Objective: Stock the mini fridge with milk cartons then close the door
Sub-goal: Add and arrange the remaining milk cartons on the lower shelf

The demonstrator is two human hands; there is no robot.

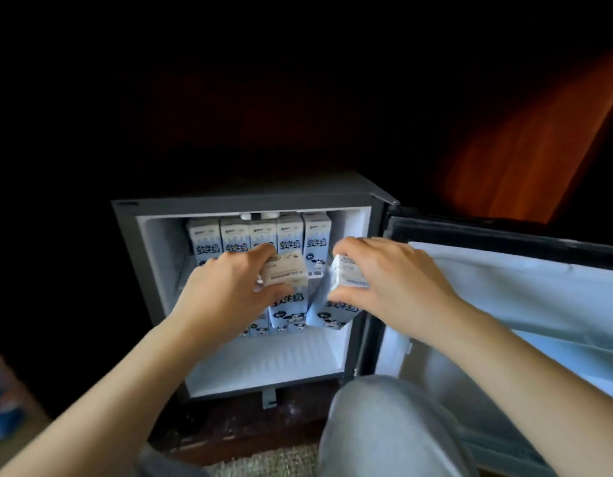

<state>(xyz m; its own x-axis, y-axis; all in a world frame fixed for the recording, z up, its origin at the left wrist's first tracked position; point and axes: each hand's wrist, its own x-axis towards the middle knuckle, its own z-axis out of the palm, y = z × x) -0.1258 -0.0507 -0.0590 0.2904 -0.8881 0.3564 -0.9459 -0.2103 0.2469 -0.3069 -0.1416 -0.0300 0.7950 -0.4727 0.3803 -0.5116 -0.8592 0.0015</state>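
Two milk cartons are being held at the mouth of the mini fridge, one in each hand. The left-hand carton is being gripped by the left hand just inside the fridge opening, near its middle. The fingers are being curled over the far edge of its top, while the thumb is being pressed against the near side, so the flat top is being pinched between them.

The right-hand carton is being gripped the same way by the right hand, towards the fridge's right wall. Its fingers are being hooked over the far top edge, with the thumb set on the near face below. This carton is being held at a tilt and just beside the other one; whether the two are touching cannot be told.

A back row of cartons, five across and upright, is being shown against the fridge's rear wall. More cartons are being partly hidden below the left hand, lower inside the fridge. The door is being left wide open to the fridge's right, and a grey-clad knee is being kept just in front of the fridge.
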